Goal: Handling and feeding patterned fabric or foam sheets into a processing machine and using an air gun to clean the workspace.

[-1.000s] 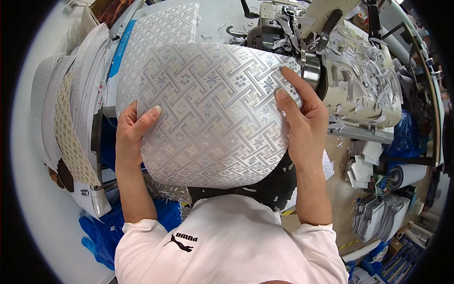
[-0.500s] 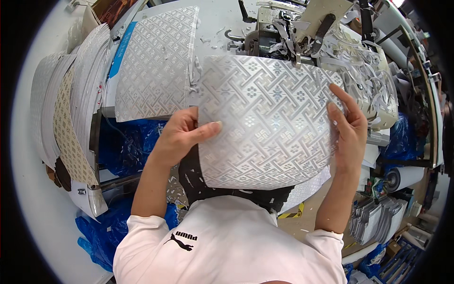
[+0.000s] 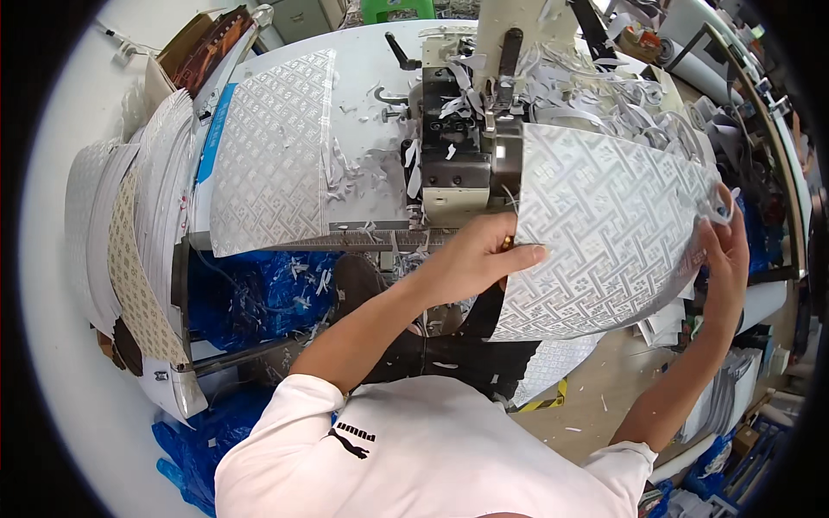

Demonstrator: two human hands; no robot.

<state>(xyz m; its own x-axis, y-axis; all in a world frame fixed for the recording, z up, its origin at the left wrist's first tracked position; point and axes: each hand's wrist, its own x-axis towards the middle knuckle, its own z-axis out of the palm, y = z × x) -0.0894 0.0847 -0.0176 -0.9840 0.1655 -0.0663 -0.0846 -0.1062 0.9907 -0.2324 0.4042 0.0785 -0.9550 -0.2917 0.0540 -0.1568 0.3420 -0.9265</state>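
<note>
A silvery sheet with a lattice and flower pattern [image 3: 596, 233] is stretched between my two hands, bowed along its lower edge. My left hand [image 3: 492, 259] is closed on its left edge, thumb on top and fingers underneath. At the sheet's right edge my right hand [image 3: 724, 246] grips it, with a thin pale strip by the fingers. The upper left corner of the sheet lies by the working head of a bench machine [image 3: 462, 173], right of its metal parts. Whether the corner touches the machine, I cannot tell.
A stack of similar patterned sheets [image 3: 272, 155] lies on the white table [image 3: 371, 78] at left. More sheets stand curved against the wall [image 3: 108, 224]. Pale offcut strips [image 3: 596, 95] pile up behind the machine. Blue plastic [image 3: 250, 302] hangs below the table edge.
Both hands have carried the sheet to the right, past the front of the machine head, which now shows uncovered. My view has shifted too. Both hands keep their hold.
</note>
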